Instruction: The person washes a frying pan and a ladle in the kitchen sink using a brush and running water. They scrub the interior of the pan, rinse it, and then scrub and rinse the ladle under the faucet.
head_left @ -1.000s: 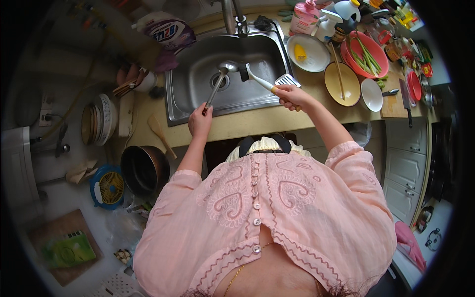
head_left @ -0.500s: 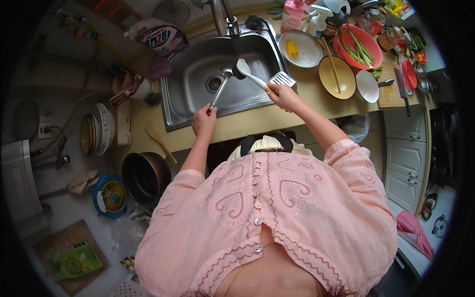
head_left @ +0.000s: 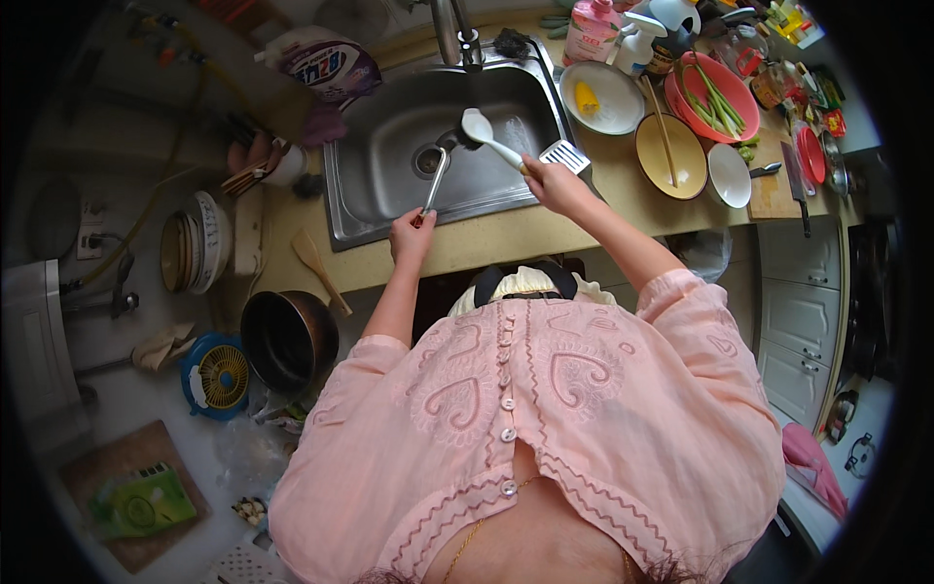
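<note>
Over the stainless sink (head_left: 375, 209), my left hand (head_left: 413, 237) is closed around the handle of a long-handled metal kitchen utensil (head_left: 435, 182). Its far end points toward the drain; its exact shape is hard to make out. My right hand (head_left: 556, 185) grips a white dish brush (head_left: 498, 146) by its pale handle. The brush's white back faces up, with dark bristles partly showing beneath, close to the utensil's far end but seemingly apart. Beside my right hand, a slotted spatula (head_left: 564, 156) rests at the sink's right rim.
The faucet (head_left: 457, 34) stands behind the sink. To the right are a white bowl (head_left: 613, 115), a yellow bowl (head_left: 666, 165) with chopsticks, a red basin (head_left: 749, 112) and a knife (head_left: 793, 175). A wooden spatula (head_left: 316, 263) and a dark pot (head_left: 282, 341) are left.
The view has shifted slightly. Against the sink, the brush and metal utensil have moved a little left, and both have turned somewhat. Both hands keep their holds.
</note>
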A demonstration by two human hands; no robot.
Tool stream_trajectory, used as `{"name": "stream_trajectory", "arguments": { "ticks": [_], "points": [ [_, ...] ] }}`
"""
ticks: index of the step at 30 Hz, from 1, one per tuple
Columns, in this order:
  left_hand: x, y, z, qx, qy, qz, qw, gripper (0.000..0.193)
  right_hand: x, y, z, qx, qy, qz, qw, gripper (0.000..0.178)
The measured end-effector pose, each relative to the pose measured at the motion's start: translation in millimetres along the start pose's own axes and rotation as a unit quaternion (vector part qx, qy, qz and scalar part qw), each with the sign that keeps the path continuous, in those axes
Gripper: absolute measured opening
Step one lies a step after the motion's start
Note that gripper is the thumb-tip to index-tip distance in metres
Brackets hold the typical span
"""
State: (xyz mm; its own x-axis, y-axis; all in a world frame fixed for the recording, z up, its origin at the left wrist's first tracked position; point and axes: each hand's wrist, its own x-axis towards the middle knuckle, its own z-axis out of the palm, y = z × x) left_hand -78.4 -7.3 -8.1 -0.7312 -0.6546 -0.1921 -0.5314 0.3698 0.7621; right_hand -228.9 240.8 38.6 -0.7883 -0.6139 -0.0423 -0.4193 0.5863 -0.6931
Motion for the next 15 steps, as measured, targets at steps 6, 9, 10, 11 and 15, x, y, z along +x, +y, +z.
{"name": "stream_trajectory", "arguments": {
  "ticks": [6,9,10,11,15],
  "points": [
    [14.2,-26.1,10.0,-0.095,-0.039,-0.013,0.995,0.039,-8.5,-15.9,-10.2,-0.032,-0.011,-0.014,0.999,0.037],
    [11.1,-6.6,4.5,-0.028,-0.04,-0.006,0.999,0.033,-1.9,1.4,-3.8,-0.05,-0.003,0.032,0.998,0.037],
    [3.5,14.6,1.1,0.011,-0.04,0.004,0.999,0.031,-0.4,15.5,-0.7,-0.052,0.009,0.028,0.998,0.037],
    [-3.8,31.7,-5.3,0.052,-0.037,0.011,0.998,0.029,-1.7,10.3,-2.8,-0.063,-0.004,0.028,0.998,0.036],
    [-17.7,68.3,-20.2,0.172,-0.012,0.019,0.985,0.024,-13.2,-23.9,-9.8,-0.124,-0.023,-0.015,0.992,0.035]
  ]
}}
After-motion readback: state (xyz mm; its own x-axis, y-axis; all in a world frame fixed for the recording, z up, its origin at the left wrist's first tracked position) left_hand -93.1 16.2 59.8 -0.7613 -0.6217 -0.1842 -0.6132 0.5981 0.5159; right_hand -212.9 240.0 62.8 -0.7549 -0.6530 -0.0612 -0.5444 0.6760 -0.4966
